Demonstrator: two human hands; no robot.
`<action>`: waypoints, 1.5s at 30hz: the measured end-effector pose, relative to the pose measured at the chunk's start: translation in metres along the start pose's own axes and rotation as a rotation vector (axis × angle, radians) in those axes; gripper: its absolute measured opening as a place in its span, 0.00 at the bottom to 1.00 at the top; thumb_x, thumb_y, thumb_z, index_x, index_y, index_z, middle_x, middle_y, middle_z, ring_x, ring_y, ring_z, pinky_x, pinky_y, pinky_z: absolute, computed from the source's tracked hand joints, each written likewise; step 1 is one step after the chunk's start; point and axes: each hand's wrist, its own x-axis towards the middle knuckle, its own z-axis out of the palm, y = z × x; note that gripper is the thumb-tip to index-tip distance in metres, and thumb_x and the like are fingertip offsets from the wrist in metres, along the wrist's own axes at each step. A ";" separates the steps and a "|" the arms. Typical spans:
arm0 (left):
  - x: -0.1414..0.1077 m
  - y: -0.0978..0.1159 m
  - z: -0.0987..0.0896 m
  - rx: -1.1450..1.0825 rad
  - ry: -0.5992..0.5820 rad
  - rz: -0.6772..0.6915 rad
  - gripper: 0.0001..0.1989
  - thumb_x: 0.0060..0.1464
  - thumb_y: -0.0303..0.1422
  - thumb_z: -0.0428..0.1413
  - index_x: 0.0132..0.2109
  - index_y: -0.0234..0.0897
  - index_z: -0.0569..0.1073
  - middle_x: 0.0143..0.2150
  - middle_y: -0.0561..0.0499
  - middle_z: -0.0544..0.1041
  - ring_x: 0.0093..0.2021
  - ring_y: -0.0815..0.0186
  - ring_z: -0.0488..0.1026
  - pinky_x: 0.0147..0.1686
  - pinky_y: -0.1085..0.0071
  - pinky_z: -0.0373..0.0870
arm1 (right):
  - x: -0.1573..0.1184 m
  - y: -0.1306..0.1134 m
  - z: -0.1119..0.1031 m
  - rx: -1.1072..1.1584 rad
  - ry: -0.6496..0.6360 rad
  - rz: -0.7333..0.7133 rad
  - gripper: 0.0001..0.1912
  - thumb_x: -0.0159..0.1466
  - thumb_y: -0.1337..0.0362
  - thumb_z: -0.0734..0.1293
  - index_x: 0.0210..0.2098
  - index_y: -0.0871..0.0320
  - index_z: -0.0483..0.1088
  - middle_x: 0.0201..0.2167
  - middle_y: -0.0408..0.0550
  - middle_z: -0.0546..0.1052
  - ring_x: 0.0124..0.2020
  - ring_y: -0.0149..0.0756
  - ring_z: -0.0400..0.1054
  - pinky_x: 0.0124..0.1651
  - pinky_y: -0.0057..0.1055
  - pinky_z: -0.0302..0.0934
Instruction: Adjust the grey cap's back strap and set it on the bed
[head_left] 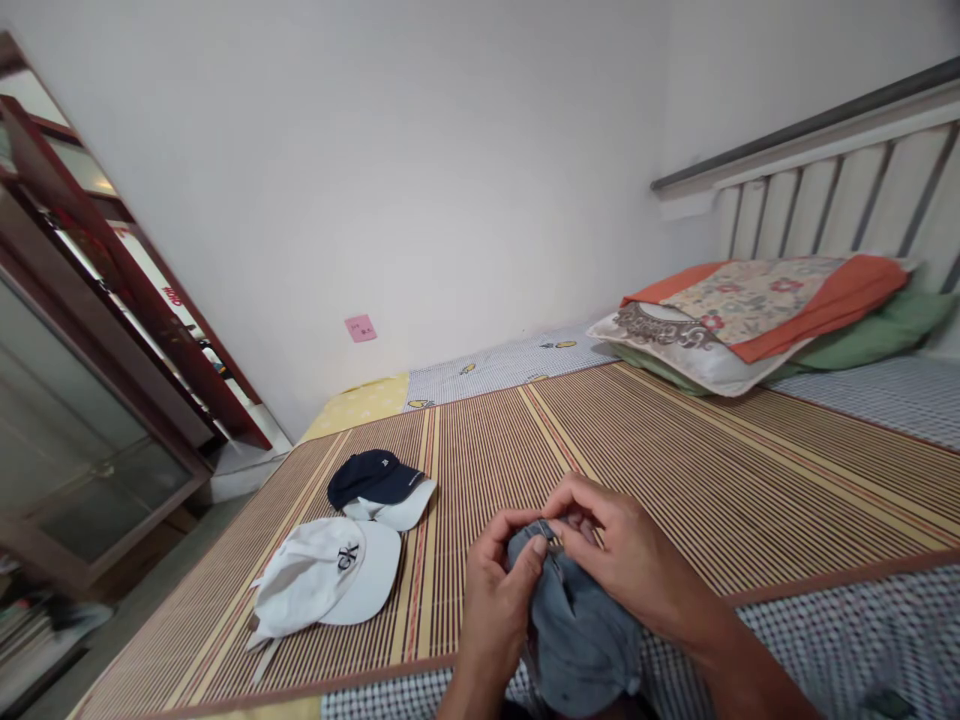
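A grey-blue cap [581, 630] hangs between my two hands near the front edge of the bed. My left hand [499, 575] grips its upper edge, thumb in front and fingers behind. Beside it, my right hand [615, 540] pinches the same edge by what looks like the strap; the fingertips partly hide it. To the left lies a white cap [307, 575] with a dark monogram, its brim pointing right and a strap end trailing. Just behind that one is a navy cap [375, 475], with a white brim under or beside its dark one.
A striped bamboo mat [480, 450] covers the bed over a checked sheet [847, 630]. Pillows with an orange floral cover [772, 290] are stacked by the headboard [832, 200] at right. A pink note [361, 328] is on the wall; a glass-panelled cabinet [75, 430] stands left.
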 end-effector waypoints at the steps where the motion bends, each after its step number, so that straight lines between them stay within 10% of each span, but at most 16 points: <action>1: -0.001 0.000 0.000 0.024 0.008 0.014 0.16 0.55 0.43 0.67 0.45 0.38 0.81 0.39 0.48 0.81 0.40 0.60 0.76 0.42 0.69 0.71 | 0.000 -0.001 -0.001 0.004 -0.005 -0.001 0.08 0.64 0.72 0.64 0.34 0.53 0.71 0.29 0.39 0.74 0.29 0.33 0.68 0.33 0.30 0.60; 21: -0.001 -0.001 0.000 0.101 0.098 0.047 0.13 0.52 0.35 0.65 0.45 0.37 0.81 0.38 0.48 0.82 0.37 0.62 0.76 0.37 0.71 0.71 | -0.005 0.005 0.001 0.278 0.013 0.045 0.06 0.70 0.61 0.64 0.41 0.53 0.73 0.34 0.42 0.76 0.34 0.33 0.73 0.36 0.29 0.67; 45: -0.002 0.004 0.001 -0.204 -0.009 -0.044 0.14 0.51 0.39 0.70 0.43 0.38 0.80 0.38 0.49 0.82 0.39 0.65 0.78 0.42 0.72 0.72 | -0.010 0.003 0.004 0.019 -0.004 -0.109 0.10 0.70 0.72 0.62 0.41 0.51 0.72 0.40 0.42 0.75 0.41 0.34 0.72 0.45 0.32 0.66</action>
